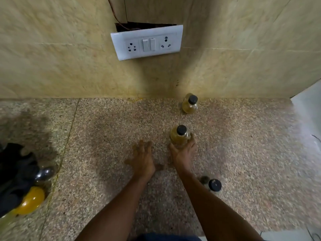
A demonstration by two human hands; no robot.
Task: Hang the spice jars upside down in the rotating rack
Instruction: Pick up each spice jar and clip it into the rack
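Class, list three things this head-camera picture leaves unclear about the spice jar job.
1. The rack: cut off by the left edge, dark and blurred, so its slots are unreadable.
2. The jar in the right hand: its base is hidden by the fingers.
3. The near jar: blurred, partly behind the right forearm.

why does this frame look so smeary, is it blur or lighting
Head view: mostly motion blur, smearing the left hand and the nearest jar; wide-angle bending bows the counter edge; soft dim light, a dark shadow around the rack at left, glare whitening the right edge.
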